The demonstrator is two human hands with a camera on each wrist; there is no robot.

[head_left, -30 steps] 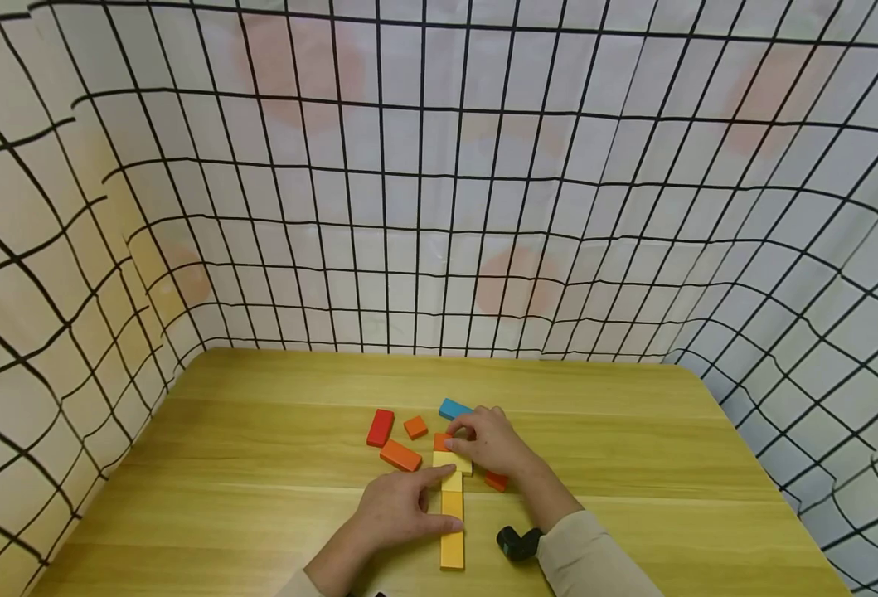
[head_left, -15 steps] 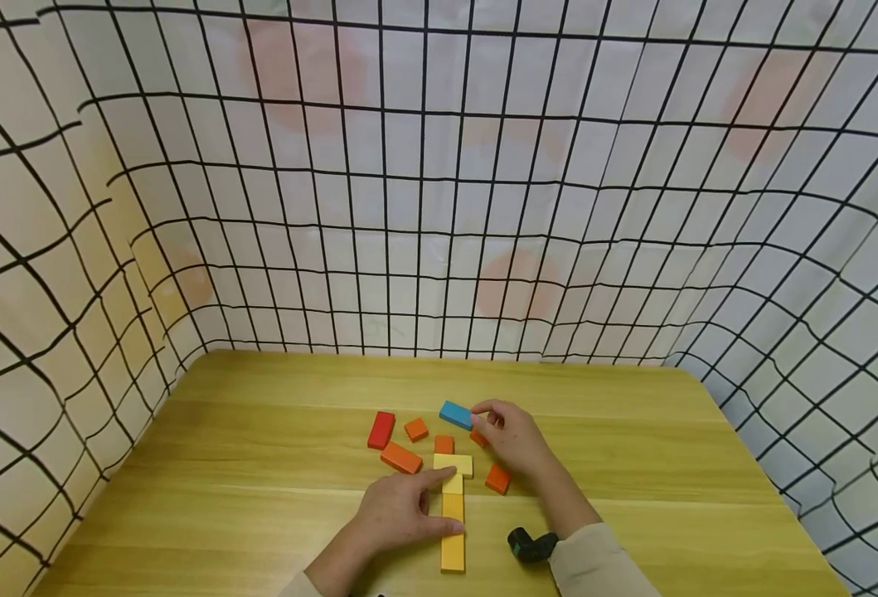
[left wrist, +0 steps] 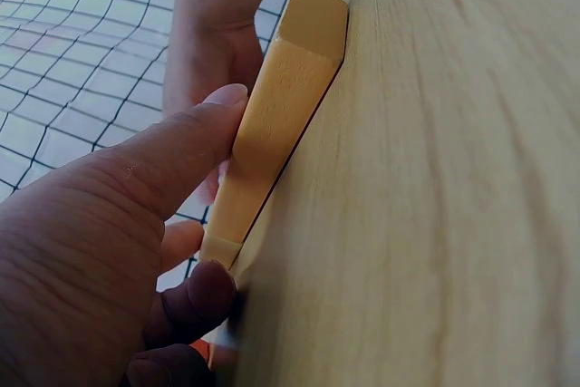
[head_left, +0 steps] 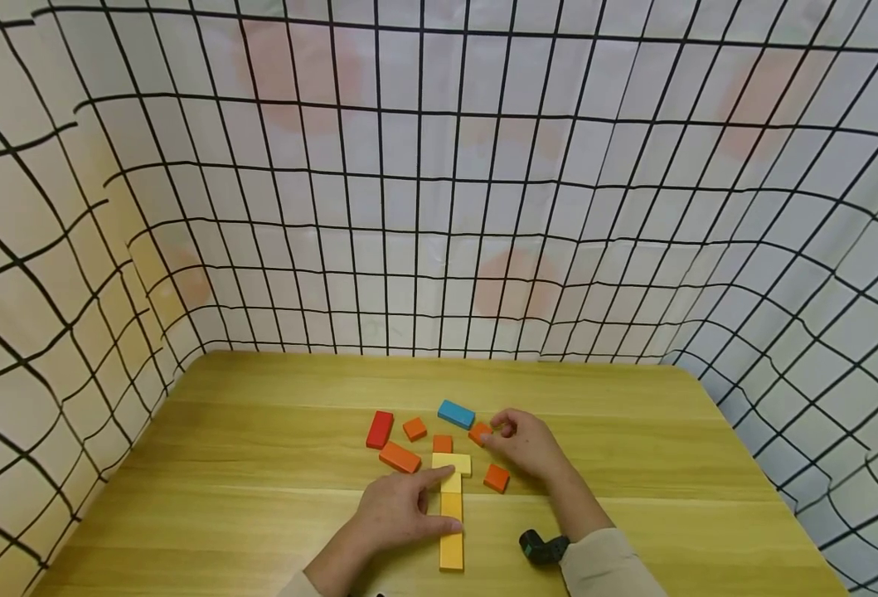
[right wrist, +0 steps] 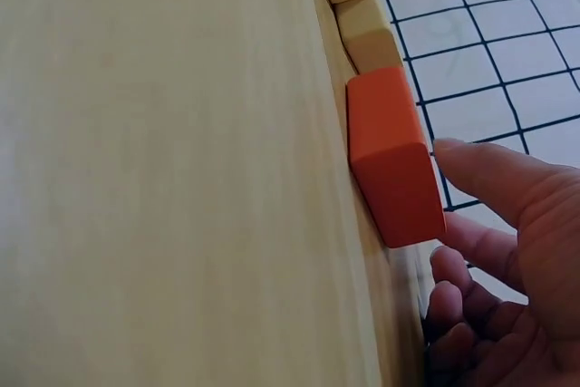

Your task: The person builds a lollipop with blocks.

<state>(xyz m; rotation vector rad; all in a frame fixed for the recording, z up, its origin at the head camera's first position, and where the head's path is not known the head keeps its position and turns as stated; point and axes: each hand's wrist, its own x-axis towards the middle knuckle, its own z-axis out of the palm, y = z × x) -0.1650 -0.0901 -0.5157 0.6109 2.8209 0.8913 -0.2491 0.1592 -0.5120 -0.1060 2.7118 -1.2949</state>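
Observation:
In the head view my left hand rests on a row of wooden blocks, its thumb on the dark yellow block nearest me and its index finger on a pale yellow block. A pale yellow block lies crosswise at the top, with a small orange block beyond it. My right hand is beside another small orange block; its thumb tip overlaps that block and its index finger stands away. The right wrist view shows a nearer orange-red block in front of the thumb.
A blue block, a red block, an orange block and a small orange block lie around the row. The orange-red block also sits right of the row. A black device is at the right wrist. Black-grid netting encloses the table.
My right hand has moved right, away from the small orange block at the top of the row, to the orange block by the blue one. The left hand has stayed put.

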